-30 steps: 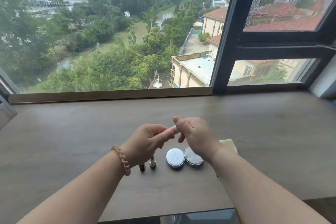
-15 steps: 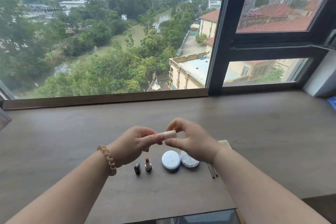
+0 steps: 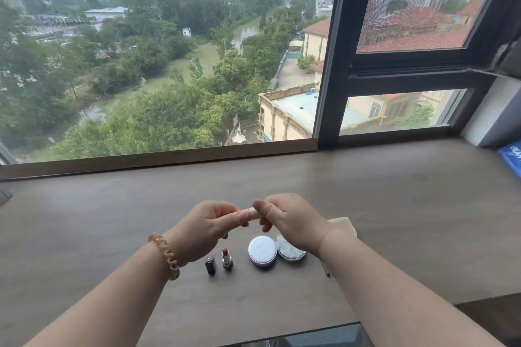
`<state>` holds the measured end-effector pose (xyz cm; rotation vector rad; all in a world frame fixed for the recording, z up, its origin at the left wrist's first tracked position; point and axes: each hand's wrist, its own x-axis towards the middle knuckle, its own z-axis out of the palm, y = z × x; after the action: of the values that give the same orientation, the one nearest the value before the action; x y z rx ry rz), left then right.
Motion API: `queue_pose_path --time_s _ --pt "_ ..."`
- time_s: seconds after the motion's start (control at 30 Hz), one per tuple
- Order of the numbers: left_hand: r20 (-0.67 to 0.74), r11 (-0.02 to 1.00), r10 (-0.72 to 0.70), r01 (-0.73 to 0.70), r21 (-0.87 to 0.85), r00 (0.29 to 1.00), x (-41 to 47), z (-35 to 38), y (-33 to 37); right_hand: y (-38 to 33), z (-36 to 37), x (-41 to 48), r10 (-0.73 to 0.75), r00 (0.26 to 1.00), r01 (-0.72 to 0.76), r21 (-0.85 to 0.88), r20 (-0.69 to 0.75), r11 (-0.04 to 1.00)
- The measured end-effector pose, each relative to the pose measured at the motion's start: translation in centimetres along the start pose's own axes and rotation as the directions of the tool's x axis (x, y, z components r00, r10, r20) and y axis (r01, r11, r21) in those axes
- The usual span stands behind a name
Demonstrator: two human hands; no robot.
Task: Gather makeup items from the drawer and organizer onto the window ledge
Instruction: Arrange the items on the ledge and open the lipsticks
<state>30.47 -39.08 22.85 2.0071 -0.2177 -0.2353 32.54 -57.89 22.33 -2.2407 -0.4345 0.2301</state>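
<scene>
Both hands meet above the window ledge (image 3: 394, 191), and a small pale tube (image 3: 252, 213) sits between them. The tube lies sideways, with its long way running left to right, from one hand to the other. The left hand (image 3: 207, 229) pinches one end with its fingertips and the right hand (image 3: 290, 221) pinches the other end, so both hands are closed on the tube and neither is nearer than the other. It is held up in the air, just above the things already on the ledge. Right below the hands stands an open red lipstick (image 3: 227, 258), upright, with its dark cap (image 3: 210, 265) just to its left. To the right of those lies a round white compact (image 3: 262, 250), touching or nearly touching a second round case (image 3: 290, 251) that the right wrist partly covers. To set the tube down, I think the hands only need to go straight down or a little to the side, where bare ledge shows. Much of the tube is hidden by the fingers, so I cannot tell if it has a cap or whether it is being opened or shut. A pale flat thing (image 3: 342, 225) peeks out behind the right wrist, and a thin stick (image 3: 325, 269) shows beside the arm; both are mostly covered. No drawer or organizer can be seen.
</scene>
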Motion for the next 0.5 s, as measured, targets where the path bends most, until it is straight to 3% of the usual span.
queue_pose_path --time_s 0.13,0.33,0.5 --pt "0.012 1.000 0.000 0.000 -0.026 1.000 -0.1 -0.1 -0.5 -0.1 -0.1 -0.4 -0.010 1.000 0.007 0.103 0.029 0.995" --pt "0.021 1.000 -0.004 0.004 0.016 1.000 -0.1 0.0 -1.0 -0.7 0.4 -0.4 0.040 0.998 -0.045 0.096 0.044 0.994" --pt "-0.001 0.999 -0.035 0.035 0.039 0.999 -1.0 -0.4 -0.8 -0.3 0.0 -0.8 -0.019 1.000 0.019 0.210 -0.002 0.978"
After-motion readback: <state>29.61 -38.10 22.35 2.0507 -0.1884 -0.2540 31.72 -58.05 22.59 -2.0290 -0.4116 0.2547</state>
